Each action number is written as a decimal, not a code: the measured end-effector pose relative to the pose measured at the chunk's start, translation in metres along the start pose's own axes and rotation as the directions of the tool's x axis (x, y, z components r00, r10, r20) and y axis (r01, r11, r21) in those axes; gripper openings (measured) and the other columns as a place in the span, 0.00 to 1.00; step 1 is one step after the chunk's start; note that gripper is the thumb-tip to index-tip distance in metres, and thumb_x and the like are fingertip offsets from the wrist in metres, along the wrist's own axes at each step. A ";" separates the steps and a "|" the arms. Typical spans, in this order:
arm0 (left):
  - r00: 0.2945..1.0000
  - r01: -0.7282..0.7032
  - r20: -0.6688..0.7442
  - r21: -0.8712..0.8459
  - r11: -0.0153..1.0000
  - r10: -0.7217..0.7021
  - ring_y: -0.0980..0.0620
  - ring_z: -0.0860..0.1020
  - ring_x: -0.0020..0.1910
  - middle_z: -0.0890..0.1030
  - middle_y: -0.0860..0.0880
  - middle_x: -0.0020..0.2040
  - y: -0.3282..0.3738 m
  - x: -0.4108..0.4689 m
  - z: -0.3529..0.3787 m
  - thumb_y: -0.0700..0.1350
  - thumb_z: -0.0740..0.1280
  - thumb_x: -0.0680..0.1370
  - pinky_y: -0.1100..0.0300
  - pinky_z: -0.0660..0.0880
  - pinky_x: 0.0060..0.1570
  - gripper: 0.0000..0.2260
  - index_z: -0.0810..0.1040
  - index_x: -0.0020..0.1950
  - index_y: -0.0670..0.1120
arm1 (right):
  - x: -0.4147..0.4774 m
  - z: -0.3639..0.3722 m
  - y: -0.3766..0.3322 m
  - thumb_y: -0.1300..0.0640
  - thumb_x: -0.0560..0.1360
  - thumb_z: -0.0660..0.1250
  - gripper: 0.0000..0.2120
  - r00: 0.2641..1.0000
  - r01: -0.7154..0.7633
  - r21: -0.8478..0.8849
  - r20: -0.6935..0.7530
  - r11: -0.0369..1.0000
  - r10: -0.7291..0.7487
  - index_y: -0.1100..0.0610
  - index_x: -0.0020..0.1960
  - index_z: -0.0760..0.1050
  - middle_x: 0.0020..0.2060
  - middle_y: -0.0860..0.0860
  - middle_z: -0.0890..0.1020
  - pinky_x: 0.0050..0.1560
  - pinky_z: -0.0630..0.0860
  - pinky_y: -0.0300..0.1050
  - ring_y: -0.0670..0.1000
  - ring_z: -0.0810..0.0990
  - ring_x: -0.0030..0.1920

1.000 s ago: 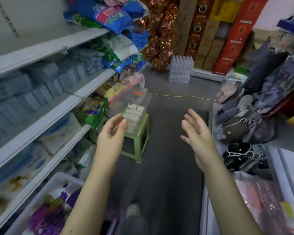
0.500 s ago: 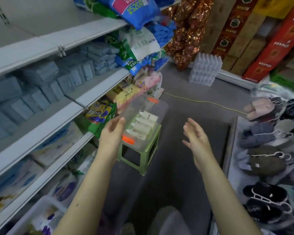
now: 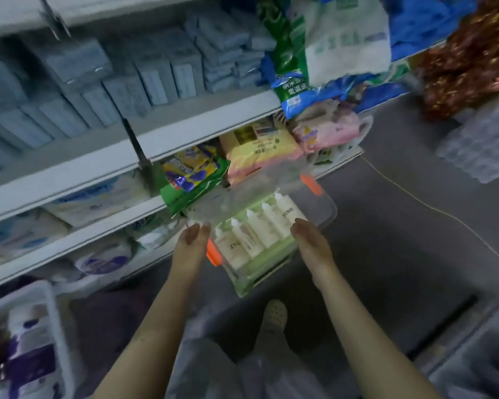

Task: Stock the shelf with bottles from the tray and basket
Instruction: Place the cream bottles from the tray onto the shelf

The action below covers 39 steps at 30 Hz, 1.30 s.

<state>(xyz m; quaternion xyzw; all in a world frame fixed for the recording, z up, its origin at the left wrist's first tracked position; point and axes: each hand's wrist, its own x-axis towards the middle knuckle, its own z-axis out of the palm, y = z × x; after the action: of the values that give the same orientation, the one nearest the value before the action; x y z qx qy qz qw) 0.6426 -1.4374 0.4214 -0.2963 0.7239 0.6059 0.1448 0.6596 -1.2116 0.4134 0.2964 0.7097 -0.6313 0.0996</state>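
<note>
Bottles [image 3: 257, 228], cream-coloured with pointed white caps, lie in a row side by side inside the clear tray [image 3: 327, 210], caps pointing toward the shelf. One label reads "HOME", and another begins "ZY". The tray sits on a green stool [image 3: 260, 276] on the grey floor [image 3: 386, 254], right in front of the lower shelf [image 3: 202, 129].

The left hand [image 3: 190, 246] is at the tray's left side, fingers straight and together, empty, with its fingertips just by the near orange clip [image 3: 213, 254]. The right hand [image 3: 311, 246] is on the other side, fingers also stretched out and holding nothing, its tips over the edge of the bottle marked "HOME". I can't tell whether they actually touch it. So both hands are wide, flanking the tray with the row of bottles between them. A second orange clip [image 3: 311, 184] shows on the tray's far end.

A green snack bag [image 3: 193, 180] and a yellow pack [image 3: 260, 152] hang out over the shelf edge, just beyond the tray. One level up are stacks of pale blue packs [image 3: 156, 76].

Down at the lower left is a white basket [image 3: 51, 309] with purple-and-white bottles [image 3: 29, 349] standing in it, well apart from the tray. A thin yellow cord [image 3: 415, 203] runs across the floor to the right, and a pale shoe [image 3: 274, 313] shows below the stool.
</note>
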 end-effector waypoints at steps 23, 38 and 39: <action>0.739 0.275 -0.578 -0.211 0.938 -0.347 0.47 0.74 0.62 0.76 0.46 0.64 -0.114 0.134 0.119 0.58 0.53 0.83 0.60 0.66 0.57 0.22 0.70 0.70 0.47 | 0.312 0.005 0.105 0.46 0.79 0.62 0.25 0.966 -0.226 -0.498 -0.001 0.837 0.260 0.52 0.74 0.63 0.65 0.49 0.73 0.62 0.74 0.58 0.54 0.75 0.61; 0.716 0.302 -0.592 -0.216 0.928 -0.371 0.52 0.73 0.59 0.76 0.48 0.64 -0.112 0.137 0.124 0.58 0.53 0.83 0.61 0.63 0.54 0.22 0.69 0.71 0.47 | 0.335 -0.003 0.118 0.38 0.76 0.62 0.31 0.933 -0.197 -0.714 0.073 0.671 0.352 0.56 0.71 0.67 0.68 0.57 0.73 0.64 0.72 0.57 0.59 0.75 0.64; 0.717 0.304 -0.591 -0.212 0.929 -0.370 0.51 0.73 0.61 0.76 0.47 0.65 -0.113 0.137 0.124 0.58 0.53 0.83 0.61 0.63 0.55 0.22 0.69 0.71 0.47 | 0.344 -0.009 0.128 0.32 0.71 0.61 0.36 0.930 -0.202 -0.701 0.081 0.684 0.359 0.54 0.70 0.68 0.67 0.57 0.74 0.64 0.73 0.60 0.59 0.76 0.63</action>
<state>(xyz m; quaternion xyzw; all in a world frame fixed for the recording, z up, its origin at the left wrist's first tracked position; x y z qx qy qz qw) 0.5851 -1.3631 0.2264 -0.6126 0.6333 0.4727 -0.0089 0.4551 -1.0975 0.1304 0.2756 0.8220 -0.3313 0.3723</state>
